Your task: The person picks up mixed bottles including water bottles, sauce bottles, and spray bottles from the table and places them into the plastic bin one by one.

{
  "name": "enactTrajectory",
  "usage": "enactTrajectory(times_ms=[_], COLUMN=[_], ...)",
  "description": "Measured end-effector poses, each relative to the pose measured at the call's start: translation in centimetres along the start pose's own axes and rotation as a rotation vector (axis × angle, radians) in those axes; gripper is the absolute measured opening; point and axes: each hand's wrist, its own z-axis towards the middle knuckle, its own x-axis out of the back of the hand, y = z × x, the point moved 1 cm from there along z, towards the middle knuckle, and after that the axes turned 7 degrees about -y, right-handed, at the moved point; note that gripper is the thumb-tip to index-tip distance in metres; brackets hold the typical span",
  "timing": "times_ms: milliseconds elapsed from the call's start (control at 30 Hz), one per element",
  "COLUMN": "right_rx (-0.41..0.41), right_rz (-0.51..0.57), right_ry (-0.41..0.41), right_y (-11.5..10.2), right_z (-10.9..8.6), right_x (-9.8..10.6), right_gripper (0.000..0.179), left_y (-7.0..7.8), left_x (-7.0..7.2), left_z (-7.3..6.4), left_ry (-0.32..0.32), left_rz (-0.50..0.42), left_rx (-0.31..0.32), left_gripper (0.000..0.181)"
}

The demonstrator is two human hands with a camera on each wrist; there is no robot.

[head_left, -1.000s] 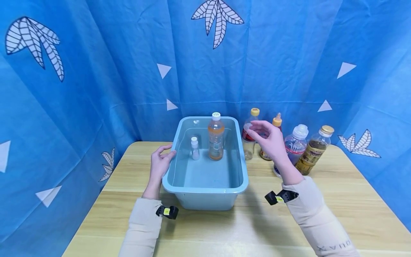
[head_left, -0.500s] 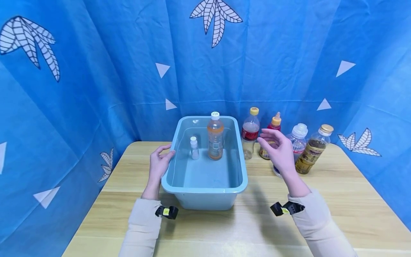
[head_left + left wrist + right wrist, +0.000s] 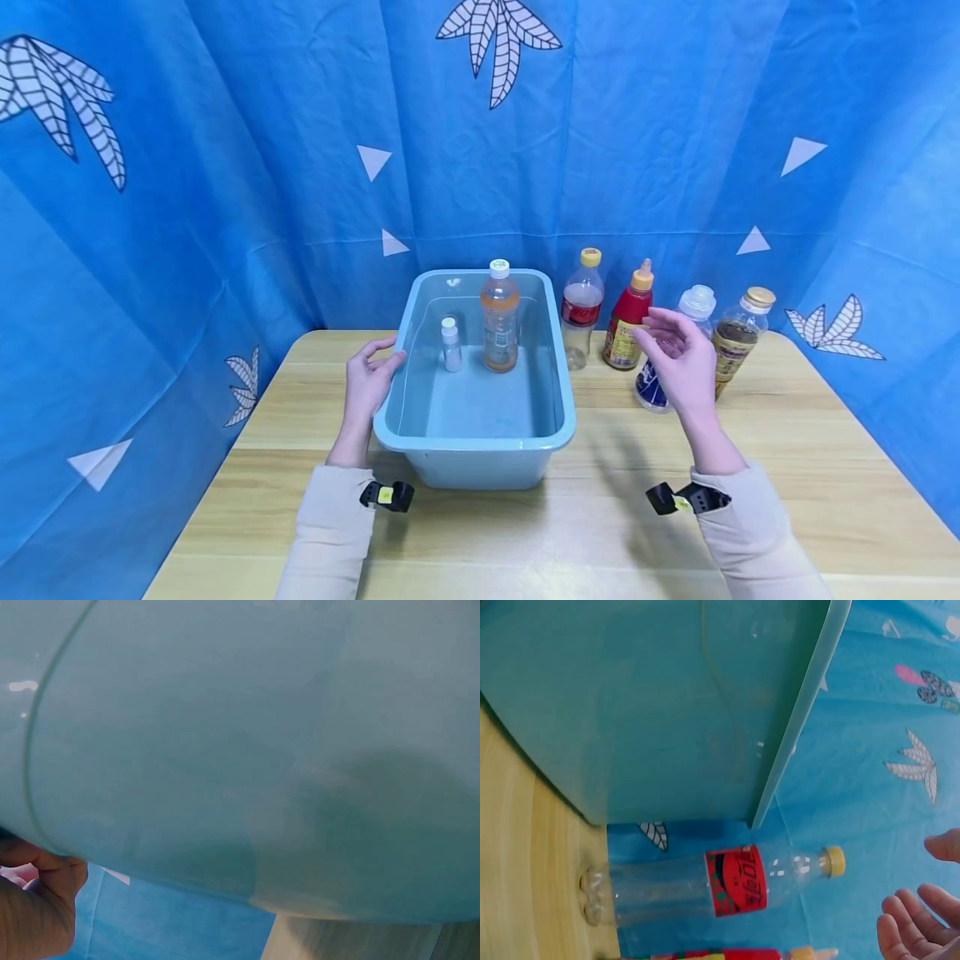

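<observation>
Left hand (image 3: 369,382) holds the tub rim (image 3: 476,444), probably steadying it; right hand (image 3: 686,367), half-open, empty, hovers near the red bottle (image 3: 627,321).

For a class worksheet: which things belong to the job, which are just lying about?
Probably the job:
blue tub, left hand at its rim
small bottle
orange bottle
yellow-capped bottle
red bottle
blue-labelled bottle
gold-capped bottle

Probably incidental:
curtain
table
wrist straps

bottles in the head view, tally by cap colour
White- or clear-capped: 3 (small bottle, orange-tinted bottle, blue-label bottle)
Yellow-, orange- or gold-capped: 3 (red-label bottle, red bottle, dark bottle)
Total: 6
</observation>
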Motion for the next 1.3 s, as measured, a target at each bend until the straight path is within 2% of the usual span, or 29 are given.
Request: enactTrajectory(times_ms=[233,400,633,867,1300], right_rx=[-0.006,-0.013,-0.063,-0.108,-0.212], right_rz=[-0.032,-0.054,-0.085,-0.154,-0.172], right_ry=[0.091,0.146,0.227,0.270,0.294], right_y=[2.4,2.8,3.1,3.6,3.9], right_z=[0.2,0.3,0.5,1.2,2.5], right_x=[1.0,1.8,2.9,3.8,4.3], right_gripper=[0.032,0.034,0.036,0.040,0.045], left_y=[-0.3,-0.1,0.1,-0.2,-0.1], left_x=[0.0,0.0,0.2,0.1,0.1], left_z=[0.3,0.1,-0.4,0.1,0.1], left_ry=[0.019,0.014,0.003,0.004,0.005], left_rz=[0.015,0.017,0.010,0.016,-0.001], left_rx=[-0.035,-0.032,-0.080,-0.012,-0.013], left_gripper=[0.031,0.032,0.034,0.032,0.031])
